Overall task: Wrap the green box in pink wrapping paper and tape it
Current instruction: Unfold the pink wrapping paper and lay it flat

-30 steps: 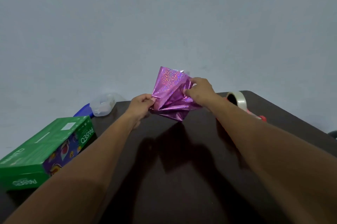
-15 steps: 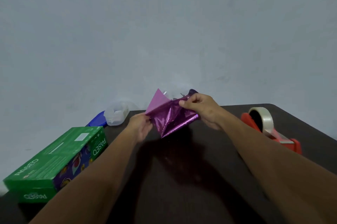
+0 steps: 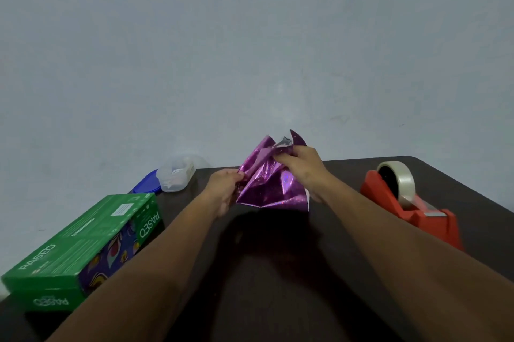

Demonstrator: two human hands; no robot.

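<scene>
Dark brown tabletop (image 3: 278, 272) against a pale grey wall carries everything. Above it, the left hand (image 3: 225, 185) and right hand (image 3: 301, 166) each pinch the crumpled, shiny pink wrapping paper (image 3: 271, 185). Left of the paper lies the green cardboard box (image 3: 83, 241); right of it stands a red tape dispenser (image 3: 409, 202).

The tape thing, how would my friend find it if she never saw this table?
Start at the dark table and go to its right side, past the right hand holding the shiny pink wrapping paper. There sits the tape dispenser. It is the only red thing, with a roll of clear tape standing on top.
</scene>
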